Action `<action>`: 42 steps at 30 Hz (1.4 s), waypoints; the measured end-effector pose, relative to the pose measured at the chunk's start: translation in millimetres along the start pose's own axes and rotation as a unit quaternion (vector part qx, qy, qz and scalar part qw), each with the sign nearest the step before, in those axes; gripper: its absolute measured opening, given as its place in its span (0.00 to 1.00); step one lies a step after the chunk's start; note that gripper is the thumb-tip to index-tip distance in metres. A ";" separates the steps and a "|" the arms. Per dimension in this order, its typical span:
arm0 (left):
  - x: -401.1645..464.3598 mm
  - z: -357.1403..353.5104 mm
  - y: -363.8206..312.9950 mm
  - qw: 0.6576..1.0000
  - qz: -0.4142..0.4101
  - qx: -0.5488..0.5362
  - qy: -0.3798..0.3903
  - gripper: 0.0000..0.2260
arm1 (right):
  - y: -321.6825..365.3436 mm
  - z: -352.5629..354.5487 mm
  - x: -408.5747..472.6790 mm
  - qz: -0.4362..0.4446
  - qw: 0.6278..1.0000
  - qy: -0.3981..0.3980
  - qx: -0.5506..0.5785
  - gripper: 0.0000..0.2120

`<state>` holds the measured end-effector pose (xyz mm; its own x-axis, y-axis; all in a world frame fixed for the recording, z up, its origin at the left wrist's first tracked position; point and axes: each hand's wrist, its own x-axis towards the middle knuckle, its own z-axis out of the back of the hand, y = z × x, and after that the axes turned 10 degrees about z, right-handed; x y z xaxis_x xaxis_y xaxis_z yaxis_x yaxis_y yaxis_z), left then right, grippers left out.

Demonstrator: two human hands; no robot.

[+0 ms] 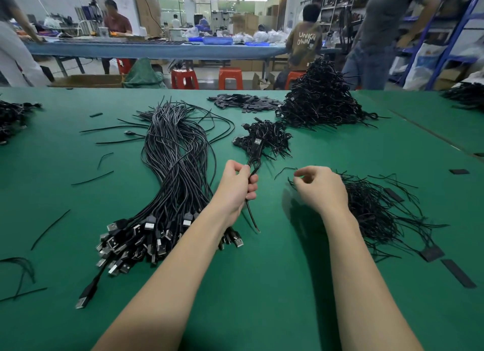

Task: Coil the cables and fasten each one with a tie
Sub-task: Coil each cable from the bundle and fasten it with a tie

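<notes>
My left hand [237, 187] grips a folded black cable [253, 167] at mid-table; its loose end [252, 218] hangs out below the fist. My right hand [318, 187] hovers at the left edge of a loose heap of thin black ties [377, 206], fingers curled and pinching one tie [284, 170]. A long bundle of uncoiled black USB cables [172, 167] lies to the left, plugs toward me. Beyond my hands sits a small pile of coiled, tied cables [265, 139], and a much bigger pile [319, 101] rises behind it.
The green table [262, 285] carries scattered single ties and flat black strips [458, 273]. A heap of flat black pieces [243, 101] lies at the far edge. More cable piles sit at the far left [13, 117] and far right [466, 95]. People work at benches behind.
</notes>
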<state>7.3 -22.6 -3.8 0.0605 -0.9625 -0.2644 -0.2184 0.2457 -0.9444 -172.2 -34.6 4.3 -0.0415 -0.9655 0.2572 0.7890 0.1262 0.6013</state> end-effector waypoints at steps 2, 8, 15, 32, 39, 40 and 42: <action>-0.7 -0.7 2.7 1.000 0.002 0.005 -0.008 0.07 | 2.0 -8.5 -0.5 -0.011 0.998 0.035 -0.048 0.12; -1.2 0.6 4.5 0.999 -0.011 0.038 -0.026 0.07 | -3.2 -12.5 -1.5 -0.059 0.997 -0.030 -0.038 0.11; -3.7 -2.6 5.8 0.998 -0.019 0.063 -0.023 0.06 | -2.9 -13.0 -2.0 -0.088 0.993 0.019 -0.080 0.03; 0.5 -1.0 10.1 0.995 -0.038 0.088 -0.033 0.08 | 3.0 -5.8 -1.7 -0.019 0.999 -0.002 0.028 0.04; 3.6 -1.9 13.1 0.989 -0.080 0.117 -0.032 0.08 | 41.2 -5.3 -8.0 0.131 0.951 0.027 0.279 0.02; 3.9 -1.8 13.1 0.988 -0.087 0.124 -0.032 0.07 | 42.2 -8.7 -7.9 0.138 0.960 0.026 0.241 0.02; 4.1 0.1 12.1 0.984 -0.097 0.148 -0.030 0.07 | 42.8 -13.0 -8.0 0.133 0.969 0.021 0.205 0.02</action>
<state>5.0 -23.6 -16.3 0.1331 -0.9881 -0.0770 0.0962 0.0902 -0.9913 -130.1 -24.4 18.1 0.1618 -0.8931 0.4197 0.4580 0.4447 0.7698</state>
